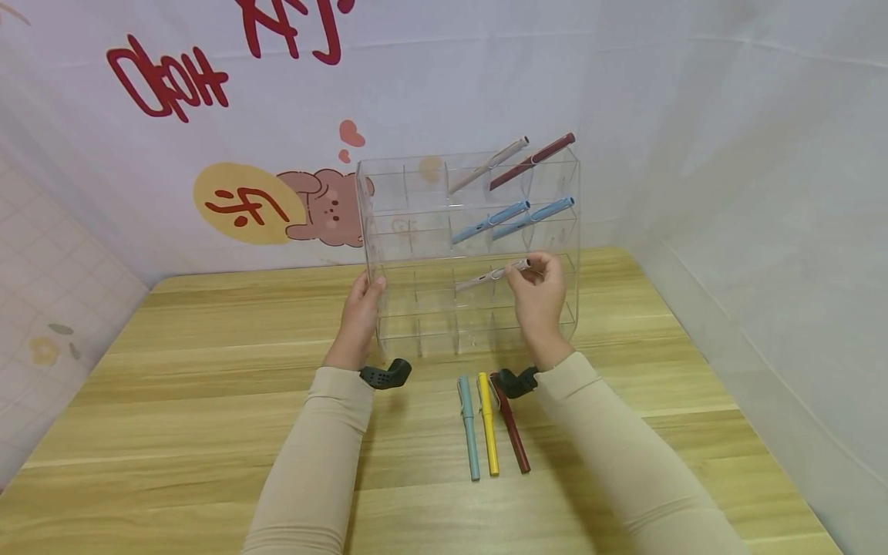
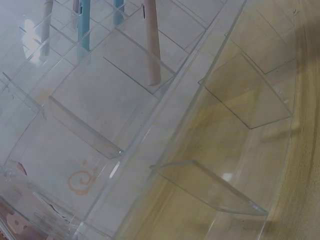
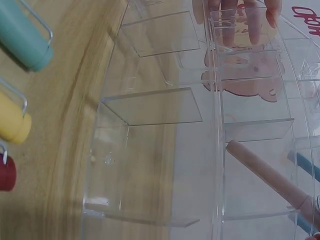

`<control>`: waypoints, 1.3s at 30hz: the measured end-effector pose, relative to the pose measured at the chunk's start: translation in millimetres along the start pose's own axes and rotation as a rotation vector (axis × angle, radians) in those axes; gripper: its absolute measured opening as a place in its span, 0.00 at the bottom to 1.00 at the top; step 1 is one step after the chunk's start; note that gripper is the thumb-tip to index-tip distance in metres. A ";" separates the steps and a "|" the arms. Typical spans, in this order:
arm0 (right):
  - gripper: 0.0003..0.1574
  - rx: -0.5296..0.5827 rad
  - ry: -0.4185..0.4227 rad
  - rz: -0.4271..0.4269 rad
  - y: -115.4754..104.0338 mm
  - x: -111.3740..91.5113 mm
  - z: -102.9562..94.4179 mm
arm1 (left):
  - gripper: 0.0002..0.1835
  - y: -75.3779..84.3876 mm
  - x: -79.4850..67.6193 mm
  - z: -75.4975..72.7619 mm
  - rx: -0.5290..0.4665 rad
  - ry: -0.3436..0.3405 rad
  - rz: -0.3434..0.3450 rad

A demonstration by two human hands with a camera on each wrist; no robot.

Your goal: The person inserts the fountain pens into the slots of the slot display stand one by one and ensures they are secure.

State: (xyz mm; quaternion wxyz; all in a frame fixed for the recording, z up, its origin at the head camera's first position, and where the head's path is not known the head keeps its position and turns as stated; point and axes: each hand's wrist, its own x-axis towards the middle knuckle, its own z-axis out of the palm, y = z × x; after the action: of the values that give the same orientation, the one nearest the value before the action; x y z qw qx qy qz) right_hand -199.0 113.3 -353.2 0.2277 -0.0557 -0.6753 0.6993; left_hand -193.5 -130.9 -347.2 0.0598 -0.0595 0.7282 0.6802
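A clear acrylic rack (image 1: 435, 335) with tiers of small compartments stands upright on the table. At its left side edge, my left hand (image 1: 359, 317) grips the panel. My right hand (image 1: 542, 299) pinches the upper end of a pale pinkish pen (image 1: 486, 279), which leans in the third tier from the top. Through the plastic in the right wrist view, that pen (image 3: 265, 170) slants with its lower end by a divider. Two blue pens (image 1: 491, 222) lean in the second tier. A pale pen (image 1: 489, 165) and a dark red pen (image 1: 533, 161) lean in the top tier.
In front of the rack, a teal pen (image 1: 469, 432), a yellow pen (image 1: 489, 428) and another dark red pen (image 1: 515, 438) lie side by side on the wooden table (image 1: 208, 401). A printed white curtain (image 1: 277, 116) hangs behind.
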 end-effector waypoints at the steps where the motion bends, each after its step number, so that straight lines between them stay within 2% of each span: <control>1: 0.23 -0.002 -0.002 -0.001 -0.1 -0.4 -0.5 | 0.30 -3.2 3.1 -0.7 -0.003 0.002 0.001; 7: 0.26 -0.006 -0.034 -0.010 -0.3 -2.9 -7.5 | 0.30 -20.2 17.2 -3.2 -0.005 0.017 0.019; 10: 0.27 -0.013 -0.040 -0.011 -2.0 -5.7 -13.9 | 0.30 -21.5 17.3 -2.5 -0.003 0.023 0.033; 15: 0.26 -0.082 -0.076 0.058 -6.1 -13.6 -27.0 | 0.30 -20.3 16.7 -0.9 -0.012 0.030 0.041; 27: 0.26 -0.295 -0.339 0.221 1.7 -32.6 -51.9 | 0.31 -20.1 17.3 -2.6 0.004 0.021 0.025; 33: 0.24 -0.418 -0.474 0.208 13.8 -41.5 -54.9 | 0.31 -20.3 17.3 -2.9 0.000 0.025 0.022; 39: 0.24 -0.522 -0.560 0.172 24.9 -47.1 -54.4 | 0.31 -19.5 16.1 -2.5 -0.003 0.025 0.022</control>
State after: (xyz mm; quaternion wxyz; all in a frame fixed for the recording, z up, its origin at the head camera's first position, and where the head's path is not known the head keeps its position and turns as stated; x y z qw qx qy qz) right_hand -142.1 145.1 -392.6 -0.0466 0.0246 -0.8594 0.5086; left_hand -206.1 -134.7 -368.9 0.0429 -0.0601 0.7285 0.6811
